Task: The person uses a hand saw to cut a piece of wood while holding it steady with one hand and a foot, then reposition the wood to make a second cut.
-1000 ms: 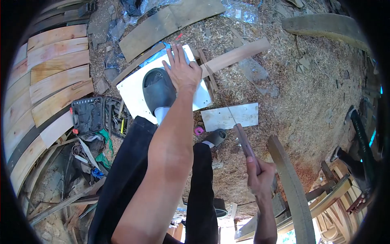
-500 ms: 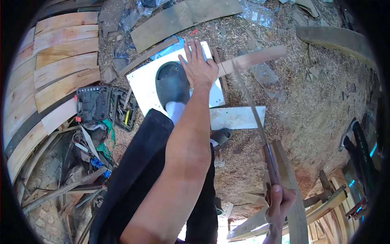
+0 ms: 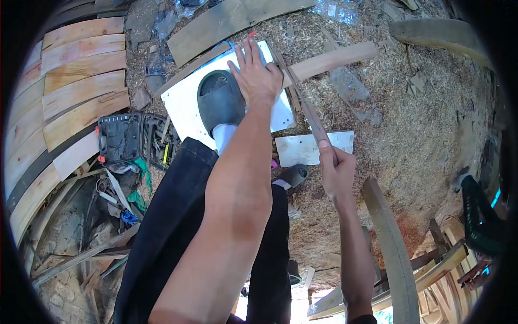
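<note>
My left hand (image 3: 258, 75) lies on a white board (image 3: 181, 110) with its fingers spread, close to the near end of a wooden strip (image 3: 340, 59). The strip juts out past the board's right edge; its other end is hidden under or beside that hand. In my right hand (image 3: 337, 167) is a hand saw (image 3: 307, 108), held by the handle. Its blade is seen almost edge-on and crosses the strip just right of my left hand. A dark slip-on shoe (image 3: 220, 102) on my foot presses on the white board.
An open black tool case (image 3: 120, 139) lies at left, near stacked planks (image 3: 83, 81). A smaller white board (image 3: 313, 148) is on the shavings-covered ground. A curved timber (image 3: 391, 243) stands at lower right, and another person's dark sleeve (image 3: 480, 216) shows at the right edge.
My right hand has pushed the saw forward and up, from low at the right to near the smaller white board. My left hand stays spread on the larger board; the view has shifted slightly.
</note>
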Tool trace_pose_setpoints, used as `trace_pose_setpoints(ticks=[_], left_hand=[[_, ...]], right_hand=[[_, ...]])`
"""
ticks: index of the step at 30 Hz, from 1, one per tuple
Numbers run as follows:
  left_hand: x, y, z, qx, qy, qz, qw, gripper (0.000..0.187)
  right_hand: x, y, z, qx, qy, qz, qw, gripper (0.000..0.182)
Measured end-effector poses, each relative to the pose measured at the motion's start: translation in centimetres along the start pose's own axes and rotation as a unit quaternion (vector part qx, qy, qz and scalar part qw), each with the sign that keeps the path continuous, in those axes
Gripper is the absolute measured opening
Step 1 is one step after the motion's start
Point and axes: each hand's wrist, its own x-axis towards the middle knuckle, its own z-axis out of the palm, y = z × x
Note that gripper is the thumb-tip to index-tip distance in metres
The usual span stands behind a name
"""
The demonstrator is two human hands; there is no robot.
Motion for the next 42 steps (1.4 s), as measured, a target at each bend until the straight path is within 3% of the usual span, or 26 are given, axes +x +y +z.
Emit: trace_pose_setpoints(ticks=[4,10,12,14,16,18,21,24,26,27,28,29,30,33,34,36,38,40,42], left_hand=[[-0.1,-0.3,0.1,-0.005,-0.009,0.0,1.0,0.069],[0.1,-0.2,0.1,-0.007,-0.003,0.0,1.0,0.069],[-0.3,-0.2,0.0,0.003,-0.007,-0.003,1.0,0.068],[0.1,-0.2,0.0,-0.026,-0.011,0.001,1.0,0.072],[0.2,0.0,0.0,-0.023,-0.016,0.004,1.0,0.073],[0.5,-0.3,-0.3,-0.014,-0.022,0.0,1.0,0.073],[0.2,-0.1,-0.5,-0.015,-0.035,0.001,0.999,0.074],[0.3,0.2,-0.7,-0.031,-0.046,-0.012,0.998,0.073],[0.3,-0.1,-0.2,-0.016,-0.03,-0.009,0.999,0.073],[0.3,-0.1,-0.2,-0.021,-0.022,-0.007,1.0,0.072],[0.3,0.0,0.0,-0.024,-0.022,-0.01,0.999,0.072],[0.2,0.1,0.0,-0.016,-0.015,-0.01,1.0,0.071],[0.2,0.0,-0.2,-0.007,-0.006,-0.01,1.0,0.07],[0.4,0.3,-0.6,0.002,-0.034,-0.011,0.999,0.072],[0.4,0.2,-0.4,0.004,-0.037,-0.009,0.999,0.072],[0.1,-0.1,0.0,0.013,-0.017,0.007,1.0,0.072],[0.0,0.2,-0.3,0.007,-0.021,0.006,1.0,0.072],[0.4,0.2,-0.4,0.007,-0.021,0.003,1.0,0.072],[0.5,-0.1,-0.3,-0.002,-0.035,0.0,0.999,0.072]], right_hand=[[-3.7,-2.6,-1.6,-0.055,0.025,-0.035,0.998,0.053],[-5.3,-3.5,-3.7,-0.053,-0.004,0.052,0.997,0.048],[-3.1,-5.1,-2.1,-0.128,-0.007,0.02,0.992,0.048],[1.1,-6.4,1.1,-0.097,0.002,0.014,0.995,0.047],[5.9,-6.6,3.8,-0.107,0.026,-0.064,0.992,0.048],[9.8,-7.6,5.8,-0.111,0.026,-0.052,0.992,0.058],[11.7,-8.8,7.2,-0.126,0.058,-0.09,0.986,0.058],[7.7,-8.7,4.7,-0.146,0.016,-0.047,0.988,0.06],[1.6,-10.8,0.7,-0.13,-0.054,0.073,0.987,0.041],[-1.6,-9.2,-0.6,-0.125,-0.009,-0.005,0.992,0.034],[-4.7,-9.8,-2.3,-0.138,-0.033,0.07,0.988,0.033],[-7.1,-8.9,-3.3,-0.106,-0.018,0.074,0.991,0.036],[-8.2,-8.7,-3.7,-0.073,-0.005,0.078,0.994,0.055],[-8.3,-8.0,-3.4,-0.112,-0.009,0.058,0.992,0.054],[-7.6,-7.7,-3.0,-0.11,-0.009,0.061,0.992,0.054],[-4.3,-7.0,-1.7,-0.119,-0.007,0.046,0.992,0.036],[1.3,-7.1,0.5,-0.165,-0.015,0.023,0.986,0.044],[7.1,-6.4,3.4,-0.117,0.007,-0.068,0.991,0.05],[9.5,-7.5,4.5,-0.119,0.01,-0.065,0.991,0.05]])
